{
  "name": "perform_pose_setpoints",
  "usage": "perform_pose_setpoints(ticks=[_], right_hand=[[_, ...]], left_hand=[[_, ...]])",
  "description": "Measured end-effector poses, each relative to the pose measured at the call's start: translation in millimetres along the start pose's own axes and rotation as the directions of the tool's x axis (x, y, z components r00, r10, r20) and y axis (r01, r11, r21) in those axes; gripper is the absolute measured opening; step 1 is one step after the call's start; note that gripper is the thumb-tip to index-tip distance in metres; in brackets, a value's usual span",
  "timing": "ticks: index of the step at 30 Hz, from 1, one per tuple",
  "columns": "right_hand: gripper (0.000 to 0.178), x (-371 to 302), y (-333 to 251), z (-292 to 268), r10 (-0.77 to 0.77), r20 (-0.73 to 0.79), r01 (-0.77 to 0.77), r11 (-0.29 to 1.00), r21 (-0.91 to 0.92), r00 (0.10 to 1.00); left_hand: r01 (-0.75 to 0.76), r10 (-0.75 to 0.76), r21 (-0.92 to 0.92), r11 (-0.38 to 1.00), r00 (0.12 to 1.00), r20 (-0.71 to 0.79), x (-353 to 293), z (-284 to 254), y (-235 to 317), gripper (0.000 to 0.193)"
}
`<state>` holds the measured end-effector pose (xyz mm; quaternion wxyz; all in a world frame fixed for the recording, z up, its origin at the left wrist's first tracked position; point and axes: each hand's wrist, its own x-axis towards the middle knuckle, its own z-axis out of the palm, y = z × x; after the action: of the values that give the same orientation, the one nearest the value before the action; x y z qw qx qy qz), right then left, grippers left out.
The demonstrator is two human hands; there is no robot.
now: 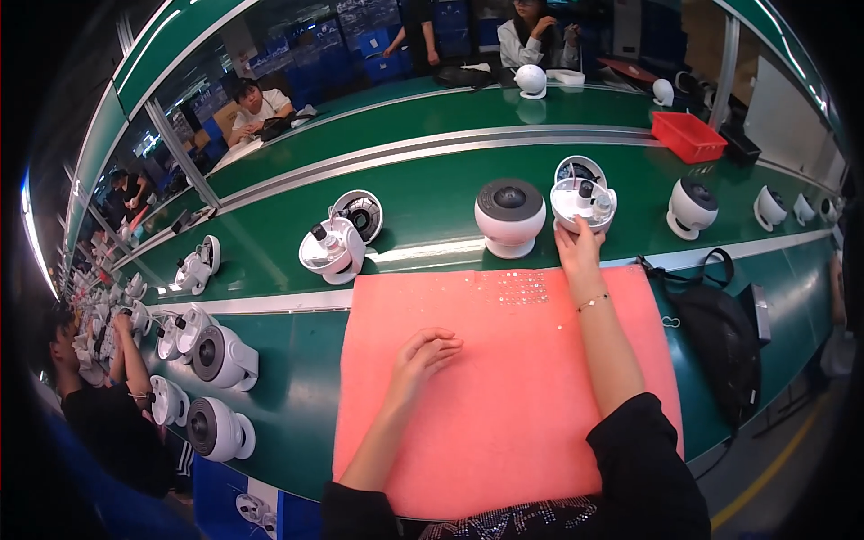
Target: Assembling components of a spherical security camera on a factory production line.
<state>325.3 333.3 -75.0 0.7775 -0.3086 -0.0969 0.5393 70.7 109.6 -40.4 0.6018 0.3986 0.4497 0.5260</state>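
My right hand (580, 241) reaches forward and grips the near side of an open white ball-shaped housing (572, 214), fingers partly hidden by its edge. Inside it shows a dark cylindrical part, and its lid stands tilted up behind. Just left of it stands a closed white ball-shaped device (509, 225) with a dark grey round top. My left hand (427, 353) hovers over or rests on the pink cloth (504, 414), fingers loosely bent, holding nothing visible. Small shiny bits (524, 288), probably screws, lie in rows at the cloth's far edge.
Another opened housing (329, 252) stands on the green bench to the left. Several white devices (225, 358) crowd the left side, near a co-worker (99, 405). Right of the cloth lie a black bag (720, 342) and a device (691, 209). A red bin (688, 137) stands beyond.
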Motion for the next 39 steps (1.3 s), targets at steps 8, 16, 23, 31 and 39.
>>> perform_pose_setpoints(ticks=[8,16,23,31,39], right_hand=[[0.061,-24.0,-60.5,25.8,-0.085,0.201,0.14,0.95,-0.28,0.976],[0.042,-129.0,-85.3,77.2,0.348,0.592,0.07,0.821,-0.567,0.727],[0.043,-211.5,-18.7,78.0,0.804,0.433,-0.058,0.496,-0.866,0.406],[0.047,-243.2,26.4,56.5,0.948,0.283,0.233,0.245,-0.941,0.147],[0.027,-246.7,30.9,53.6,0.985,0.171,0.771,0.098,-0.629,0.014]], left_hand=[[-0.083,0.085,-0.313,0.946,0.996,-0.006,-69.8,-10.6,13.8,0.028],[0.023,0.164,-0.858,0.513,0.979,0.124,-119.5,-34.8,13.4,0.072],[0.192,0.234,-0.963,0.186,0.944,0.234,-160.8,-63.4,-15.5,0.083],[-0.211,-0.01,-0.77,0.602,0.963,-0.271,-212.3,-99.0,-28.9,0.076],[-0.259,0.035,-0.561,0.786,0.926,-0.377,-243.0,-102.5,-37.5,0.08]])
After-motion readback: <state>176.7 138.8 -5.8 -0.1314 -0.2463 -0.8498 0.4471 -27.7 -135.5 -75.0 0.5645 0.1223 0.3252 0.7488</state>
